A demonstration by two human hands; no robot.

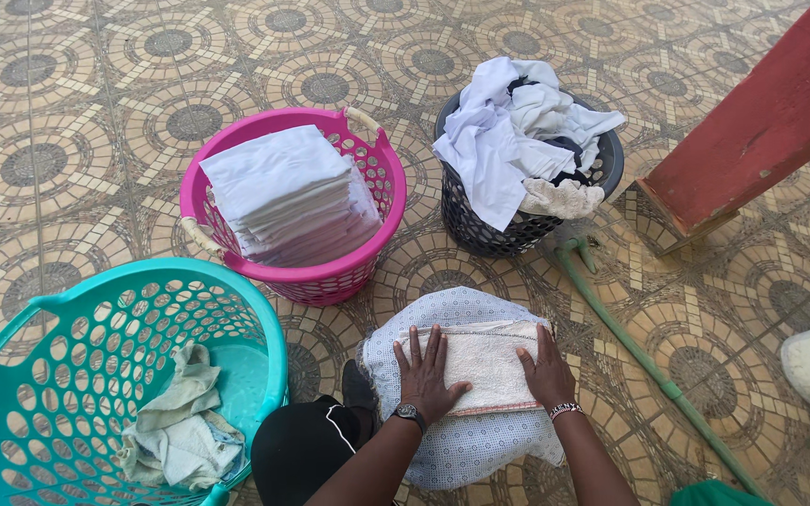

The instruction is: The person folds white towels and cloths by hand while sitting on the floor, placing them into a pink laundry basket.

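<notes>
From my head camera, both my hands press flat, fingers spread and gripping nothing, on a folded cream towel (480, 361). My left hand (427, 370), a watch on its wrist, covers the towel's left end; my right hand (547, 373), with a beaded bracelet, covers the right end. The towel lies directly under my palms on a blue patterned cloth (466, 440) draped over a rounded support.

No labels or signs show anywhere around my hands.

Beyond my left hand, further away, stands a pink laundry basket (382, 211) holding a stack of folded white cloths (288, 192). Beyond my right hand sits a black basket (480, 230) heaped with crumpled white laundry (508, 131). Well out to the left of my left hand is a teal basket (67, 347) with a few pale green rags (180, 422) in it. To the right of my right hand a green hose (649, 361) runs across the tiled floor (77, 122), past a red post (761, 122). Nothing lies between my hands and the towel.
</notes>
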